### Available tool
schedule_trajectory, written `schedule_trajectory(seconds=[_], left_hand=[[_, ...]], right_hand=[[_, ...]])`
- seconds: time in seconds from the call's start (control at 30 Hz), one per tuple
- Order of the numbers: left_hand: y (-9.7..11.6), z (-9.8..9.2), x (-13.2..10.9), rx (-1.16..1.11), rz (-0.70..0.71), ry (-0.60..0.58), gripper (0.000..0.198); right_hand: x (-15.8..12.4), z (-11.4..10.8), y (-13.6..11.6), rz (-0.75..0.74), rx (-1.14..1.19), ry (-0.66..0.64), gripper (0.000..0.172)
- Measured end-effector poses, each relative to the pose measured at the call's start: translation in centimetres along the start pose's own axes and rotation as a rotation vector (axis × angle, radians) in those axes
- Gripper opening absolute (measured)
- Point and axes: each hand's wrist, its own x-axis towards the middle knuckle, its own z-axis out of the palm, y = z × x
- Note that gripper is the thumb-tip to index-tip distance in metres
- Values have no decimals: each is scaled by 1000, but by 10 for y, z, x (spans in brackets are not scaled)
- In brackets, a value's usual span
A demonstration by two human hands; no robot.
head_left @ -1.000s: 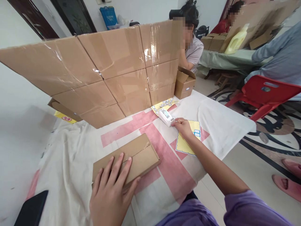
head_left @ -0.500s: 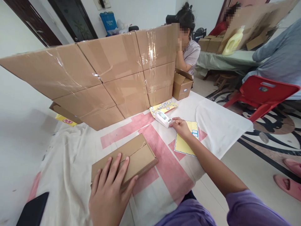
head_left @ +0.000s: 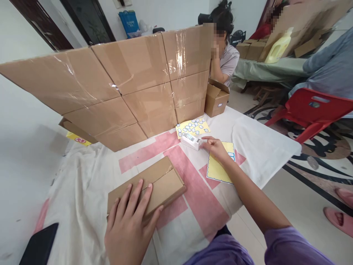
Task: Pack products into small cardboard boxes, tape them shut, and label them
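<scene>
"How are the fingers set?"

"The left hand lies palm down, fingers straight and slightly apart, on one flat cardboard box, thumb by its near edge. The right hand is at the end of an outstretched arm, fingers curled, thumb and forefinger at the right end of one small white device."

"Clamped on it?"

"I can't tell. It sits on the tablecloth, ahead of the flat box."

"How many sheets?"

"Two, both yellow: a patterned sheet just beyond the device, and a scallop-edged sheet partly hidden by the right hand and forearm."

"Farther out?"

"One tall cardboard panel, one open carton at its right end, and one dark phone-like slab, lower left."
</scene>
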Motion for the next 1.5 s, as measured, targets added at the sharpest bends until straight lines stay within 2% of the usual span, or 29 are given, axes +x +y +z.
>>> schedule_trajectory(seconds=[0.1, 0.17, 0.33, 0.43, 0.53, 0.63, 0.7, 0.77, 0.83, 0.97, 1.13, 1.27, 1.4, 1.5], left_hand=[[-1, 0, 1, 0, 8, 1, 68], [2, 0, 2, 9, 6, -2, 68], [27, 0, 7, 95, -124, 18, 60], [31, -8, 14, 143, -144, -58, 53], [8, -22, 32, 14, -53, -175, 46], [-29, -32, 62, -360, 26, -409, 33], [-50, -31, 82, -597, 54, -550, 32], [-63, -24, 95, -734, 65, -598, 29], [-67, -14, 99, -798, 47, -558, 26], [-65, -2, 90, -808, 15, -428, 22], [-69, -5, 82, -880, -47, -343, 18], [-72, -7, 83, -1011, -47, -220, 15], [-70, -9, 81, -1062, -2, -80, 20], [-68, -17, 79, -1022, 60, -21, 25]], right_hand=[[-7, -1, -18, 13, 38, 31, 45], [-18, 4, -38, 25, 67, -22, 35], [-64, 40, -103, 15, 170, -321, 16], [-90, 68, -131, -26, 136, -449, 14], [-102, 89, -147, -112, 74, -496, 8], [-105, 101, -157, -156, 29, -530, 6], [-105, 106, -163, -178, 2, -542, 6], [-105, 111, -168, -186, -18, -547, 9], [-104, 118, -170, -165, -8, -540, 11], [-101, 132, -171, -48, 55, -510, 13], [-101, 146, -174, 106, 161, -516, 18], [-104, 153, -180, 135, 219, -539, 20], [-108, 156, -186, 183, 361, -547, 19], [-111, 158, -190, 212, 469, -542, 20]])
